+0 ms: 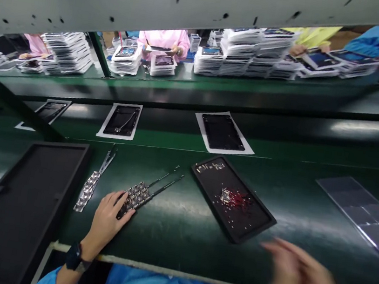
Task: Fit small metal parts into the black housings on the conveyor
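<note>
My left hand [107,221] rests on the green bench with its fingers on the near end of a strip of small metal parts [137,195], which trails two thin rails toward the back. A second strip of such parts [90,185] lies just left of it. My right hand [300,282] is blurred at the lower right, fingers spread, holding nothing, just right of a black tray [251,226]. The tray holds tiny loose pieces and a red patch in its middle.
A large black tray [13,211] lies at the near left. Dark devices on white sheets [122,121] [222,132] [49,110] sit on the conveyor behind. A grey panel [363,211] lies right. Other workers and stacked trays [251,52] are beyond.
</note>
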The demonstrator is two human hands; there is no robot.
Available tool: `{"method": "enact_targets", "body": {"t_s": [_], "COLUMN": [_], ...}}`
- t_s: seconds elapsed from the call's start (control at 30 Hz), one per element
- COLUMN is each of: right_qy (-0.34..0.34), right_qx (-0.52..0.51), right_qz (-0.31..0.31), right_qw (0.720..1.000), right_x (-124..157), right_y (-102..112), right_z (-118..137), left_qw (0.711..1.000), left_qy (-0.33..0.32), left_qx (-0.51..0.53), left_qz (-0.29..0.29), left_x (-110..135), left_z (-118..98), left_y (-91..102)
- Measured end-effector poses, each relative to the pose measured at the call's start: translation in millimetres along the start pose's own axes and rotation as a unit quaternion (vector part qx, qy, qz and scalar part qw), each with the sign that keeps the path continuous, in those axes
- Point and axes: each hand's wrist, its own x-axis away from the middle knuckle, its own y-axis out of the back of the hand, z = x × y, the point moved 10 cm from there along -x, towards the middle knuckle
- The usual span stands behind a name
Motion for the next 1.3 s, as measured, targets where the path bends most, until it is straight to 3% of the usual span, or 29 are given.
{"method": "enact_targets", "body": {"t_s": [0.07,0.1,0.17,0.27,0.37,0.53,0.67,0.83,0.97,1.03,1.1,1.2,1.27,1.3], "right_qy": [0.136,0.233,0.361,0.462,0.493,0.457,0.408,0.403,0.413,0.426,0.416,0.294,0.153,0.074], "right_qx": [-0.016,-0.028,-0.014,-0.005,-0.022,-0.038,-0.045,-0.050,-0.033,-0.025,-0.028,-0.064,-0.113,-0.144], "right_qz": [0.022,0.063,0.114,0.167,0.217,0.324,0.405,0.409,0.408,0.370,0.298,0.203,0.240,0.286], "right_qw": [0.990,0.970,0.926,0.871,0.842,0.828,0.817,0.817,0.814,0.825,0.859,0.932,0.952,0.945], "right_x": [-13.9,-14.3,-11.8,-8.3,-9.4,-20.4,-31.2,-38.8,-42.6,-46.5,-51.4,-54.4,-43.8,-33.4], "right_y": [-55.3,-91.1,-155.7,-225.3,-259.7,-282.7,-294.4,-297.2,-300.4,-292.1,-272.6,-236.1,-232.2,-238.6], "right_z": [76.7,116.6,167.0,188.5,181.1,178.2,182.5,182.5,187.2,193.1,195.3,176.3,152.1,140.7], "left_qw": [1.000,0.999,0.999,0.999,0.999,0.998,0.999,0.996,0.997,0.996,0.993,0.990,0.989,0.988], "left_qy": [0.021,0.026,0.023,-0.001,-0.014,-0.022,0.010,0.042,0.056,0.069,0.083,0.097,0.109,0.117], "left_qx": [0.010,0.009,0.000,-0.007,-0.013,-0.019,0.012,0.020,0.024,0.014,0.000,0.000,0.012,0.019], "left_qz": [-0.016,-0.021,-0.027,-0.036,-0.047,-0.047,-0.036,-0.077,-0.057,-0.060,-0.078,-0.099,-0.101,-0.100], "left_x": [-2.3,-2.8,-1.7,5.2,13.1,9.3,8.0,30.0,32.9,30.0,28.3,29.6,31.9,33.2], "left_z": [0.9,0.8,-0.8,-3.7,-1.2,6.7,18.8,30.5,34.6,33.7,28.9,15.7,6.9,3.3], "left_y": [3.6,4.7,5.9,3.5,-2.6,-6.6,3.2,20.5,18.5,20.7,24.8,25.0,20.5,18.0]}}
